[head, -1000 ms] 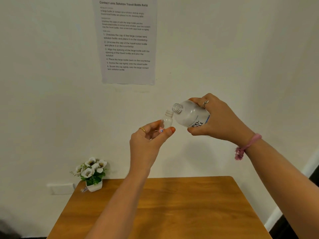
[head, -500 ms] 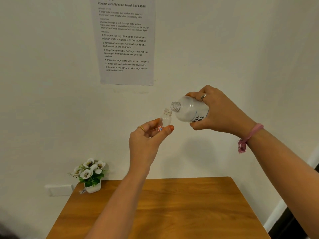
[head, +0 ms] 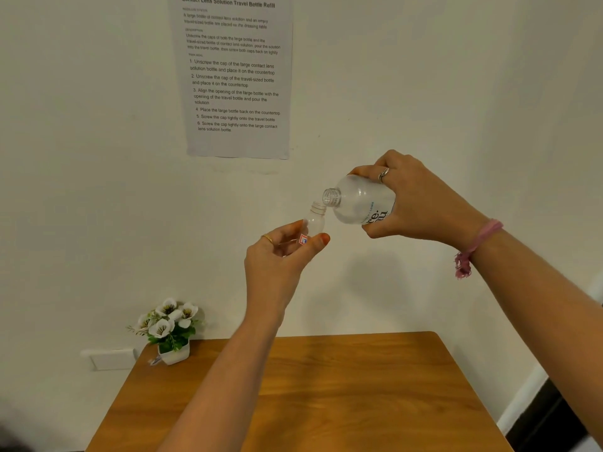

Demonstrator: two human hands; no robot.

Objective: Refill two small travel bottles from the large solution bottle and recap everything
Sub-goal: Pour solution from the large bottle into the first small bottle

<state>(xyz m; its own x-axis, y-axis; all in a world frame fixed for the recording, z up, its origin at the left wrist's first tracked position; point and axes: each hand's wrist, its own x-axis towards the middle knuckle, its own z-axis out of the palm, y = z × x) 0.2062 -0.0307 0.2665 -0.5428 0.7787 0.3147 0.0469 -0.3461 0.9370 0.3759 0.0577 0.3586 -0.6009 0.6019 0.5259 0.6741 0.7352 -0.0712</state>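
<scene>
- Wooden counter lies nearest, below both forearms; no caps and no second small bottle show on the part in view
- One flower pot stands at its far left corner, well apart from the work
- Left hand is clenched around the lower half of one small bottle, held up in the air, uncapped, mouth tipped slightly toward the right
- Right hand is wrapped around one large bottle, also uncapped, laid almost level with its neck just above and beside the small mouth; I cannot tell whether liquid is running
- To pour well, I judge the small bottle should stand straighter, the large neck sit right over its opening, and the tilt rise slowly, since a narrow mouth overflows fast
- One instruction sheet hangs on the wall farthest off
- Count: two hands, two bottles in view, one pot, one sheet
</scene>
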